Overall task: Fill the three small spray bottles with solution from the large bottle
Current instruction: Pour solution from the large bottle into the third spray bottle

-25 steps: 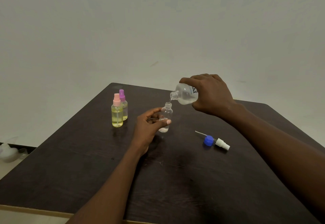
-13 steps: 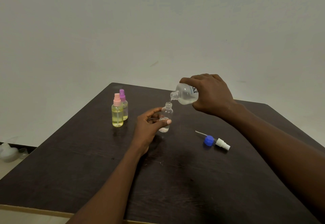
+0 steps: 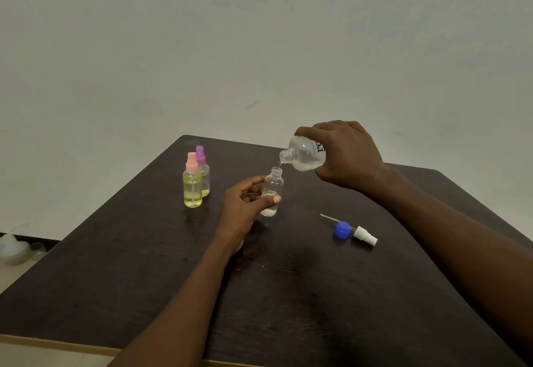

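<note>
Now my right hand [image 3: 343, 156] tips the large bottle [image 3: 305, 154], mouth just above the small bottle [image 3: 272, 190] gripped upright by my left hand [image 3: 245, 205].

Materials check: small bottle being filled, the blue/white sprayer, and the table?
Small bottle: clear, glossy, probably plastic; fingers and liquid show through, though glass can't be ruled out.
Sprayer: opaque moulded plastic by its look, blue collar, white nozzle, thin translucent dip tube.
Table: dark brown wood or wood-look laminate; faint grain streaks, low sheen, pale edge at the front.
</note>
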